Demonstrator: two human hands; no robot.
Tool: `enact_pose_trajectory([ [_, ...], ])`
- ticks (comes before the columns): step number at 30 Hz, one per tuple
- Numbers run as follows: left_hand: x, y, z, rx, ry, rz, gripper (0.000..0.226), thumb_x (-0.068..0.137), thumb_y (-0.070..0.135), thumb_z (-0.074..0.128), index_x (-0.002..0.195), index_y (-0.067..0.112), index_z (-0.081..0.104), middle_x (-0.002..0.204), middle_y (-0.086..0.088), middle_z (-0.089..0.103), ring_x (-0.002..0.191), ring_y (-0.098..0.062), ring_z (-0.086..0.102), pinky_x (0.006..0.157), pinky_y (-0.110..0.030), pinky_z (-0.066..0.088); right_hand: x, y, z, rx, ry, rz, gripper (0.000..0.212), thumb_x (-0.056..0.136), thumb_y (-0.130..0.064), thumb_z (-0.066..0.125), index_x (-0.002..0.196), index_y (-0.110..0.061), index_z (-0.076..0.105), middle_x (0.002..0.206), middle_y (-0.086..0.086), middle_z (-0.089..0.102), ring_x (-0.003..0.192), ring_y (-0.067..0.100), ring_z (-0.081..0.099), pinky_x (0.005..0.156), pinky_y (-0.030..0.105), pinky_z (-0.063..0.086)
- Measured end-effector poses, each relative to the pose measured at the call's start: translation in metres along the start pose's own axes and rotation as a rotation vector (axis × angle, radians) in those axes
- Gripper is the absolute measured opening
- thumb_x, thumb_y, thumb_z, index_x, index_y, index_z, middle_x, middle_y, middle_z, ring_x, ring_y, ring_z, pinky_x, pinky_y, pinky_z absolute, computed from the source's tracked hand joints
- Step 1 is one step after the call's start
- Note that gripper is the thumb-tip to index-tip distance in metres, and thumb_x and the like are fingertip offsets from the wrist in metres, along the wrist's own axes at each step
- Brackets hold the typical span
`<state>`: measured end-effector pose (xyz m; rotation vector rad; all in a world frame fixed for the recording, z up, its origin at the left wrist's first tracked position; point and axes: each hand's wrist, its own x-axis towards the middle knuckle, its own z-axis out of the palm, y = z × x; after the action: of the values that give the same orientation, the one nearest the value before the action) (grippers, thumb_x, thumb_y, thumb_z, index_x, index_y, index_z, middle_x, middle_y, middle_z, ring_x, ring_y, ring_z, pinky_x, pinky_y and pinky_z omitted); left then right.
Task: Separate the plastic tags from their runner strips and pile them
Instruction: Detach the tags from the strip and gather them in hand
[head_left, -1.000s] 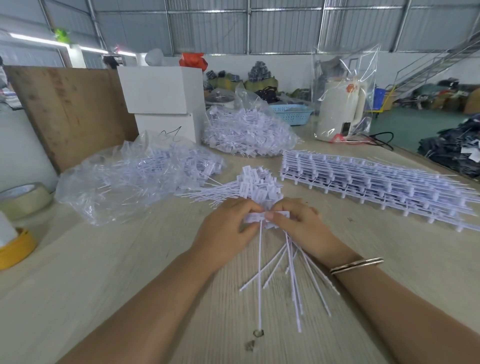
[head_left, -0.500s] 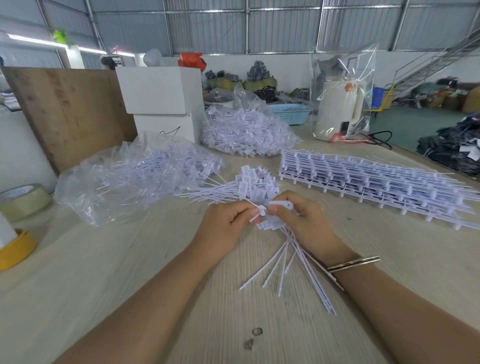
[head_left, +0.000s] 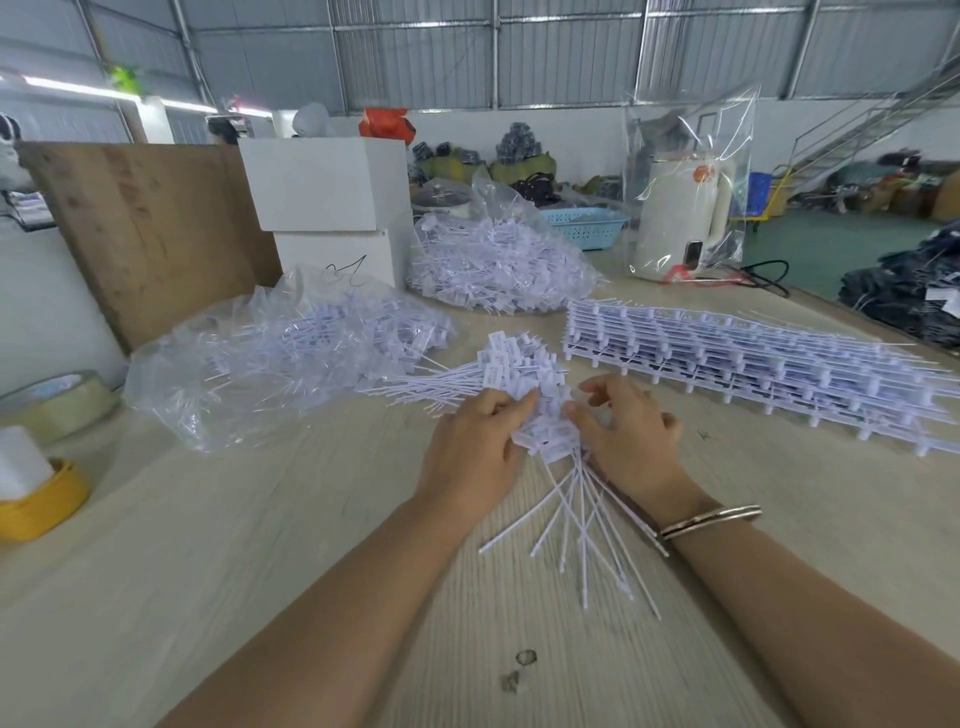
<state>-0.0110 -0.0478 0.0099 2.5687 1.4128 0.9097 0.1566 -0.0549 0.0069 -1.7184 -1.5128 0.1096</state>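
A bunch of loose white plastic tags (head_left: 551, 442) lies between my hands, heads together and thin tails fanning toward me. My left hand (head_left: 475, 452) curls its fingers on the heads of this bunch. My right hand (head_left: 631, 441) rests beside the heads with fingers spread and lifted, the tails running under its palm. Just beyond my hands sits a pile of separated tags (head_left: 501, 371), tails pointing left. A long stack of runner strips (head_left: 753, 364) with tags attached lies to the right.
Two clear bags of tags lie at the left (head_left: 291, 353) and back centre (head_left: 498, 265). White boxes (head_left: 327, 192), a wooden board (head_left: 145, 228), tape rolls (head_left: 57, 405) and a bagged white kettle (head_left: 680, 218) ring the wooden table (head_left: 260, 545).
My right hand has opened its fingers after pinching a tag with the left. Both hands shifted slightly away from me, and the tails now lie closer together.
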Motion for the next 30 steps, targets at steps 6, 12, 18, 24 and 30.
enact_pose_trajectory([
  [6, -0.006, -0.003, -0.023, 0.141, 0.024, -0.357, 0.010, 0.084, 0.020, 0.046, 0.076, 0.025, 0.049, 0.077, 0.009, 0.055, 0.078, -0.017, 0.053, 0.081, -0.032, 0.031, 0.002, -0.006, -0.033, -0.317, -0.106, -0.048, 0.031, 0.091, -0.039, 0.043, 0.064, -0.024, 0.044, 0.061, -0.007, 0.050, 0.059, 0.012, 0.048, 0.082, 0.035, 0.038],
  [12, -0.013, 0.019, -0.017, 0.030, -0.263, -0.309, 0.031, 0.089, 0.028, 0.038, 0.063, 0.017, 0.048, 0.069, 0.002, 0.053, 0.070, -0.021, 0.051, 0.081, -0.034, 0.037, -0.014, -0.005, -0.045, -0.373, -0.525, -0.009, 0.044, 0.089, -0.042, 0.045, 0.054, -0.017, 0.037, 0.052, -0.004, 0.040, 0.046, 0.011, 0.038, 0.048, 0.026, 0.028],
  [18, -0.014, 0.022, -0.016, 0.070, -0.338, -0.235, 0.042, 0.090, 0.058, 0.037, 0.107, 0.029, 0.063, 0.098, 0.006, 0.049, 0.106, -0.017, 0.048, 0.092, -0.042, 0.038, -0.026, -0.037, -0.034, -0.003, -0.747, -0.033, 0.039, 0.080, 0.001, 0.047, 0.051, -0.023, 0.054, 0.044, -0.013, 0.053, 0.043, -0.004, 0.047, 0.043, 0.008, 0.032],
  [24, -0.017, 0.032, -0.010, 0.375, -0.363, -0.182, 0.048, 0.091, 0.054, 0.040, 0.118, 0.016, 0.048, 0.118, -0.003, 0.047, 0.112, -0.023, 0.043, 0.089, -0.040, 0.038, -0.007, -0.019, -0.043, 0.293, 0.015, 0.018, 0.042, 0.083, 0.002, 0.040, 0.057, -0.023, 0.061, 0.043, -0.010, 0.050, 0.039, 0.007, 0.037, 0.040, 0.017, 0.027],
  [30, -0.012, 0.029, -0.006, 0.477, -0.371, -0.030, 0.024, 0.098, 0.016, 0.039, 0.120, 0.009, 0.047, 0.120, -0.008, 0.052, 0.109, -0.025, 0.048, 0.078, -0.033, 0.038, -0.001, 0.002, -0.034, 0.272, 0.119, 0.036, 0.041, 0.083, 0.002, 0.041, 0.061, -0.025, 0.062, 0.040, -0.010, 0.046, 0.034, 0.008, 0.038, 0.034, 0.016, 0.024],
])
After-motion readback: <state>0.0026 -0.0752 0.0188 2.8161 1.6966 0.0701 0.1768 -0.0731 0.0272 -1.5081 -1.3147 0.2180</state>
